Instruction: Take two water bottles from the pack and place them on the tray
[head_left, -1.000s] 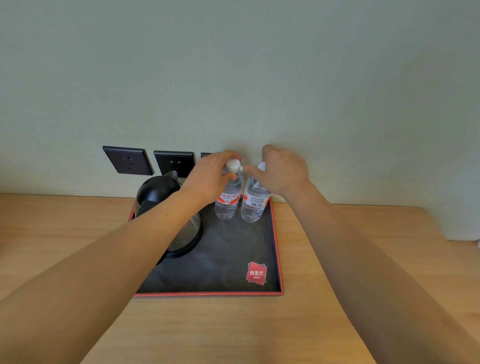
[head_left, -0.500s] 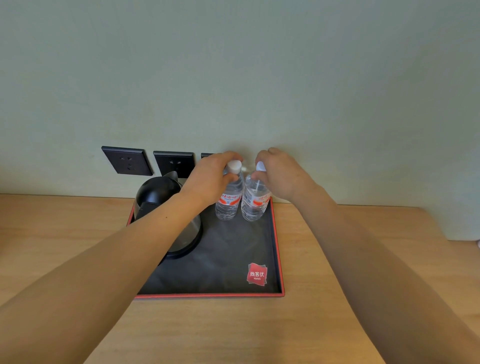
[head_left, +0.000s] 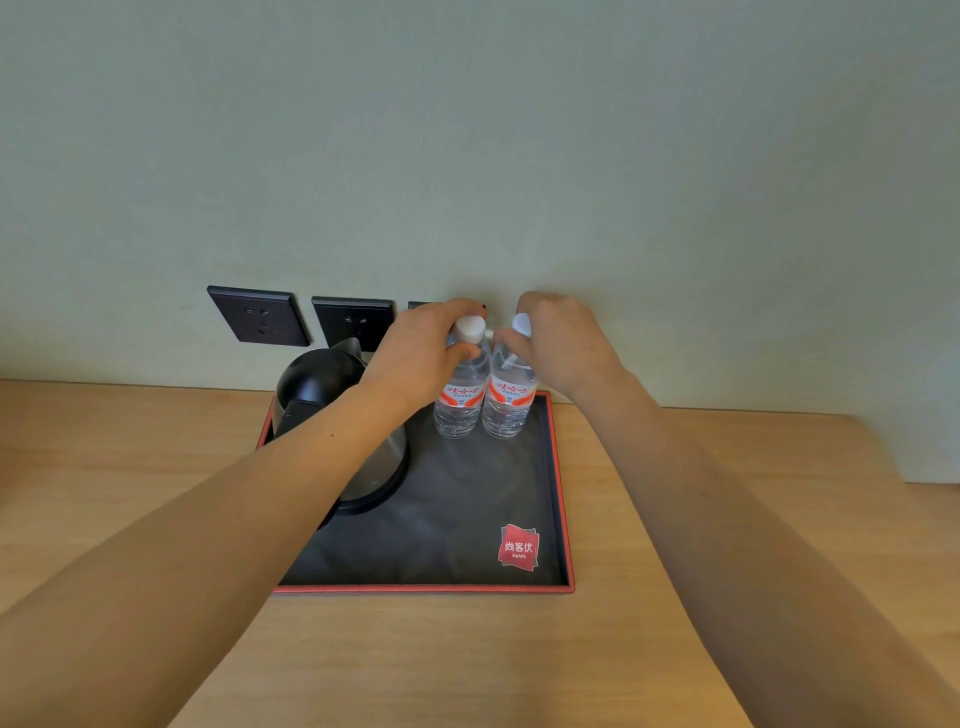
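Clear water bottles (head_left: 460, 400) upright, touching, on black tray (head_left: 426, 587), left hand (head_left: 421, 353) and right hand (head_left: 563, 345) each clasping a neck.

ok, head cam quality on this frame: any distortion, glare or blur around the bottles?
Head view: wide-angle bend, the wooden counter back edge bows and the forearms balloon near the lens. Soft, even light, no hard glare. Left water bottle and right water bottle labels are slightly soft; the tray logo stays readable.

A red logo patch (head_left: 518, 547) at the tray's (head_left: 563, 499) lower right reads "尚客优 Hotels". The bottle labels (head_left: 509, 391) carry red script too small to read.
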